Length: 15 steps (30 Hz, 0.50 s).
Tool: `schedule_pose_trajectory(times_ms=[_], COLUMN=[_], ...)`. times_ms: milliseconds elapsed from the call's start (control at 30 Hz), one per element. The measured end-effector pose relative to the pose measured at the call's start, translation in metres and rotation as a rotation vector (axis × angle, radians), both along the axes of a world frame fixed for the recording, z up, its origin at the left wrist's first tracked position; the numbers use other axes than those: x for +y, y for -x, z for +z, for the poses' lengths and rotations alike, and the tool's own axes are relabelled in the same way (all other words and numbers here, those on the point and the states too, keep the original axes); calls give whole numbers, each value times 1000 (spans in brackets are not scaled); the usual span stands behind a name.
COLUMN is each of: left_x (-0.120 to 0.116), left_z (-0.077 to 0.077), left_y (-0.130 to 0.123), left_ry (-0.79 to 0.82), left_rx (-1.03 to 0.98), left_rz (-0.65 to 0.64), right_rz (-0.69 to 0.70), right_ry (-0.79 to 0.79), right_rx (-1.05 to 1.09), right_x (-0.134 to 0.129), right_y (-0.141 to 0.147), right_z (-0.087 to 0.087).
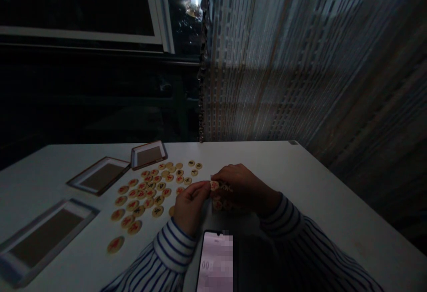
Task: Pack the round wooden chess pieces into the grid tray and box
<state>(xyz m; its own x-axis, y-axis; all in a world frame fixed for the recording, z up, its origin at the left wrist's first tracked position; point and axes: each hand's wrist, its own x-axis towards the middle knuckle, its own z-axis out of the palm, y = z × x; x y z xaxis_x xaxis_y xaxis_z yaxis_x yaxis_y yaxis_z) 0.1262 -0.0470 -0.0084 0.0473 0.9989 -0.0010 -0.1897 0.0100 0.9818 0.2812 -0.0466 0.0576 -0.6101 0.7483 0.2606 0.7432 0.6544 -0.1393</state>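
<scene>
My left hand (191, 207) pinches a round wooden Chinese chess piece (214, 186) with red marking between thumb and forefinger. Curled over from the right, my right hand (243, 187) has its fingertips close to that same piece, and what they grip is hidden in shadow. Under my right hand is a small container with more chess pieces (218, 205) in it, mostly covered by the hand. Left of my hands, many loose chess pieces (150, 192) with red or black characters lie scattered; a few show blank faces.
A white table (320, 221) carries everything. Three shallow framed trays, a near one (46, 238), a middle one (100, 175) and a far one (148, 155), lie at left. A lit phone (215, 261) sits between my forearms. A string curtain (267, 60) hangs behind.
</scene>
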Motion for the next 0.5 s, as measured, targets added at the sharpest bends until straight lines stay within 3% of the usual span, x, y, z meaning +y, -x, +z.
schedule_pose_trajectory(times_ms=[500], left_x=[0], left_z=[1], left_y=[1], left_ry=[-160], left_rx=[308], left_rz=[60], right_rz=[-78], right_ry=[38], right_rx=[-46], right_x=[0], right_y=[-15], right_z=[8])
